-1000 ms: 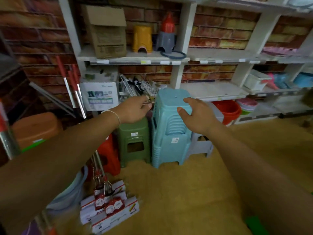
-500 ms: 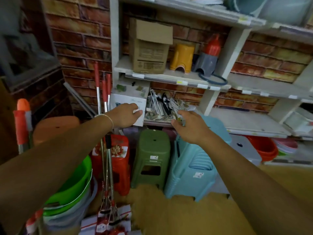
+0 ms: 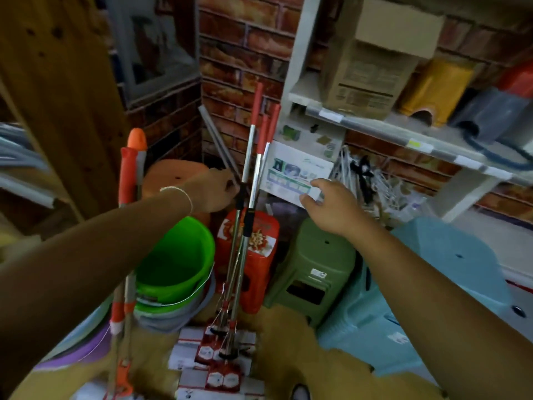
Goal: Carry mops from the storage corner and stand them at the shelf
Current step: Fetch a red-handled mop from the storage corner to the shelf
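Three mops (image 3: 250, 157) with steel handles and red grips lean upright against the white shelf post (image 3: 300, 53) in the brick corner. Their packaged heads (image 3: 219, 359) rest on the floor. My left hand (image 3: 212, 193) is beside the handles at a black collar, with its fingers curled against one handle. My right hand (image 3: 327, 207) hovers with relaxed fingers in front of a white box (image 3: 294, 171) and holds nothing. Two more mops with orange handles (image 3: 129, 174) stand at the near left.
A green bucket (image 3: 173, 255) sits left of the mop poles, with an orange stool (image 3: 176, 176) behind it. Red (image 3: 259, 255), green (image 3: 314, 269) and stacked blue stools (image 3: 438, 284) line the shelf's foot. A cardboard box (image 3: 375, 59) stands on the shelf board (image 3: 383, 127).
The view has swung left toward the corner. My left hand moved from the shelf front to the mop handles. My right hand left the blue stools and came over by the white box.
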A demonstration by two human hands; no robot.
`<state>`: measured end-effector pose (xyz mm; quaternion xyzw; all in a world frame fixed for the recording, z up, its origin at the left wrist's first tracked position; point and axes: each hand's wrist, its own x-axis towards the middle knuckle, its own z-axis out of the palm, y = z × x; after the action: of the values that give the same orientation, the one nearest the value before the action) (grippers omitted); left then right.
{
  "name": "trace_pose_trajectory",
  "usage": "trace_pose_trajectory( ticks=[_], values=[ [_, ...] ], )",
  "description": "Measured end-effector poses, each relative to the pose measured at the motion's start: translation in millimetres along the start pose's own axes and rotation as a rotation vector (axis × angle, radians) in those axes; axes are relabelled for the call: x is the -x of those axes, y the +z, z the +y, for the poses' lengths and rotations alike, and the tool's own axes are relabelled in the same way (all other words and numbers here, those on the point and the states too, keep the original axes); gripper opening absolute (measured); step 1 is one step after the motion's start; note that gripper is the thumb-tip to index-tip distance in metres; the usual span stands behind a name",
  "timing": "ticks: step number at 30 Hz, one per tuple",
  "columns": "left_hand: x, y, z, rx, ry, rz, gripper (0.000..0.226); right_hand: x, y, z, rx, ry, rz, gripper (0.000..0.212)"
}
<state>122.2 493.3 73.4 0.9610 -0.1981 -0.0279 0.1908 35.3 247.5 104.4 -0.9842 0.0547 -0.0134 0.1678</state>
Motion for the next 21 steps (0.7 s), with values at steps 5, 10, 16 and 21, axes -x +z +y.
trace_pose_trajectory(
  ticks=[5,10,16,21],
  values=[
    [-14,28,-18,-0.065,-0.05,-0.09,0.042,-39,39,2,-0.034,-0.058,-0.115,0.053],
    [-51,61,-16,-0.063,-0.119,-0.137,0.042,-97,69,20,-0.068,-0.096,-0.204,0.044],
    [-118,101,-1,-0.02,-0.242,-0.183,0.035,-178,96,56,-0.123,-0.151,-0.311,0.057],
    [-169,140,5,0.058,-0.416,-0.236,0.036,-245,120,95,-0.155,-0.165,-0.437,0.057]
  ],
)
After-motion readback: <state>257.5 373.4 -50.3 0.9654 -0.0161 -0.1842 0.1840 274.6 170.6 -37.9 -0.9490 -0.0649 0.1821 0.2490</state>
